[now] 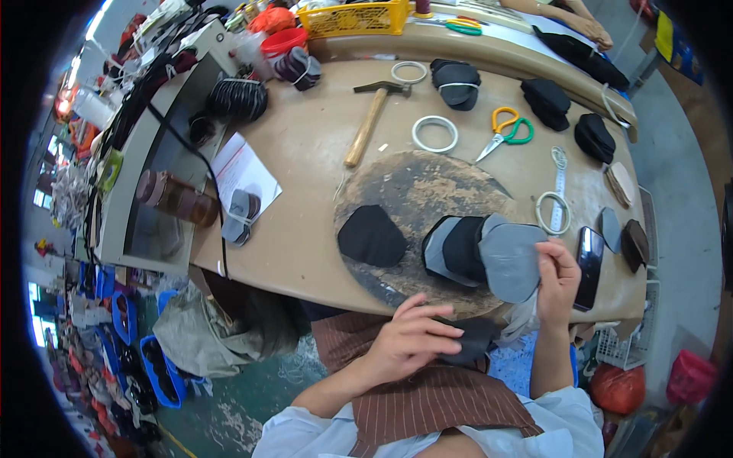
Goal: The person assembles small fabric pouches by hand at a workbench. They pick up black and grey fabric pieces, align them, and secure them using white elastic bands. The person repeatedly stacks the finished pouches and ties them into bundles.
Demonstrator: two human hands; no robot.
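Grey piece: flat, rounded, smooth; at the right edge of the round board, overlapping a stack of black and grey pieces. Right hand: grip closed on its right edge. Left hand: below the board, fingers over a dark piece; whether gripping, cannot tell. White sheet, left of the board: writing illegible. Hammer, scissors: on the bench, beyond the board. Phone: right of it.
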